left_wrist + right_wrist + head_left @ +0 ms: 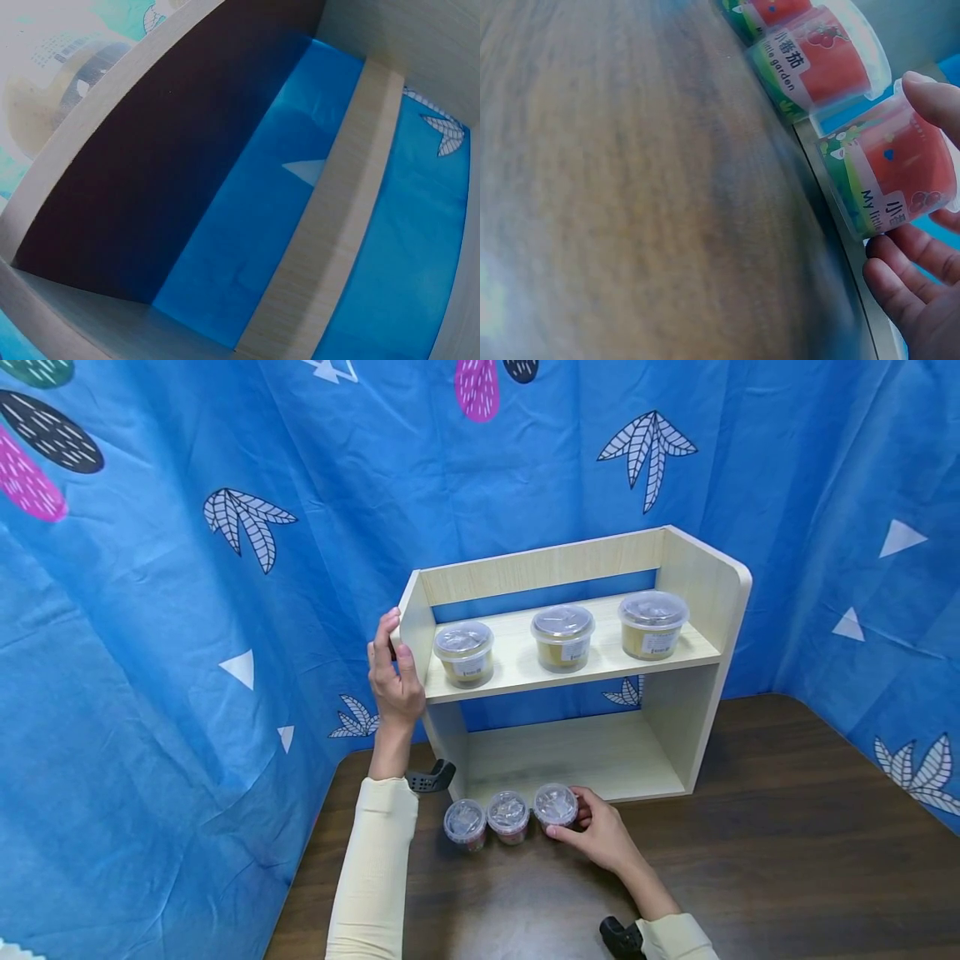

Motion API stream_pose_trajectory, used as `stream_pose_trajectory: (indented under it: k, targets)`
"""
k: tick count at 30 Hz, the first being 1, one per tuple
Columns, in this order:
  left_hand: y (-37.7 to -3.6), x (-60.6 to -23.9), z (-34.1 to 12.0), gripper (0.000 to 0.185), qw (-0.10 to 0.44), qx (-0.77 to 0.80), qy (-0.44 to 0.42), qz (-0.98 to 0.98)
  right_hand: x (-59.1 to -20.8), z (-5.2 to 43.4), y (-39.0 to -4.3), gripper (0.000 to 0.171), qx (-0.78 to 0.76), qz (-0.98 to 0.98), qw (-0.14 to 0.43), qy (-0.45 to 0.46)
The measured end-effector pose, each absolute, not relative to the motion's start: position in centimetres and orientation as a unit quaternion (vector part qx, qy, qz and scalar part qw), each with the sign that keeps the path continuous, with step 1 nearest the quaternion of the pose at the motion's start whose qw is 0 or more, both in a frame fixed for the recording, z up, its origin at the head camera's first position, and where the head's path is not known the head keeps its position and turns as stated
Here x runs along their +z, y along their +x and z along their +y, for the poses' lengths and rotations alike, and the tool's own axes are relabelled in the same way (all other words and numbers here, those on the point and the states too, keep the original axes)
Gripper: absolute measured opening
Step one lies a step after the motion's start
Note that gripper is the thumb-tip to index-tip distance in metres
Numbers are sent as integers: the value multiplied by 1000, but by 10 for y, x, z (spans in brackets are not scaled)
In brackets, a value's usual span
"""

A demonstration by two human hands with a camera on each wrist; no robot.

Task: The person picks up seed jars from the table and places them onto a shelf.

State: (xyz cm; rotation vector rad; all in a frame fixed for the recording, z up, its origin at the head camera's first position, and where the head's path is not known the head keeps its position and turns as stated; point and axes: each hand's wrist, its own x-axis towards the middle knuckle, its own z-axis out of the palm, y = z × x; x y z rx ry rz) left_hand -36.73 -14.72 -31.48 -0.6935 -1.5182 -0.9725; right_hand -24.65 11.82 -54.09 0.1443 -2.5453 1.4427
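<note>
My right hand [602,837] holds the rightmost small clear cup [556,805] with its thumb on one side and fingers on the other. In the right wrist view this cup [892,169] shows a red and green printed label, and the thumb [936,105] lies against it. To its left stand two similar lidded cups, a middle one [508,817] and a left one [465,823]. Up at the left, my left hand [395,685] grips the front edge of the side panel of a pale wooden shelf [585,752]. The left wrist view does not show that hand.
On the upper board sit three larger lidded tubs with yellowish contents: left [465,656], middle [562,639] and right [652,625]. The shelf stands on a dark wooden table [787,860]. A blue patterned curtain [525,468] hangs behind and at both sides.
</note>
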Motion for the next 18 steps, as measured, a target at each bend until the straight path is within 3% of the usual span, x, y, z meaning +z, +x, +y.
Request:
stream_pose_trajectory:
  k: [18]
  targets:
    - [-370, -317, -148, 39, 558, -419, -308, -647, -524, 129, -248, 76, 485, -866, 115, 36]
